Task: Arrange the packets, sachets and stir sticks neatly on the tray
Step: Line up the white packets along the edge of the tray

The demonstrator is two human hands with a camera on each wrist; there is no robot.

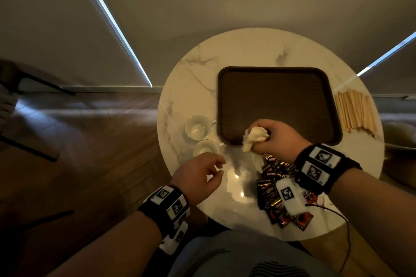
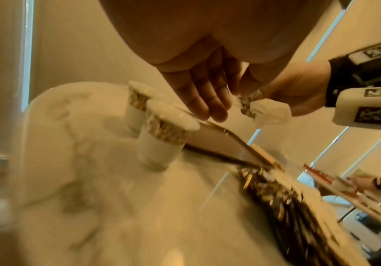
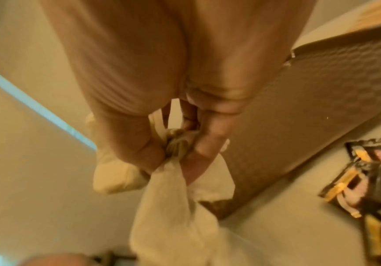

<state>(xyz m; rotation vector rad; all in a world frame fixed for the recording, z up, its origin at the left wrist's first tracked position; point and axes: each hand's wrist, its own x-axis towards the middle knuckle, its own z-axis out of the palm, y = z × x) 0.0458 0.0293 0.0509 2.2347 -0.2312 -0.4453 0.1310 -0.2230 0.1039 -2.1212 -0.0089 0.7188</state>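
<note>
A brown tray (image 1: 276, 101) lies bare on a round marble table (image 1: 195, 69). My right hand (image 1: 258, 129) hovers over the tray's near edge and grips a crumpled bunch of white paper sachets (image 1: 255, 139). In the right wrist view the fingers (image 3: 205, 142) pinch that bunch (image 3: 173, 207) beside the tray (image 3: 321, 108). A pile of dark packets (image 1: 273, 189) lies near the front edge, partly under my right wrist. Wooden stir sticks (image 1: 355, 111) lie right of the tray. My left hand (image 1: 216, 167) is empty, its fingers (image 2: 209, 100) relaxed, near the sachets (image 2: 269, 111).
Two white cups (image 1: 198, 127) (image 1: 206, 147) stand just left of the tray, close to my left hand; the left wrist view shows them with patterned rims (image 2: 162, 133). A few white sachets (image 1: 256, 162) lie by the dark pile. A cable (image 1: 337, 213) trails off the table's right front.
</note>
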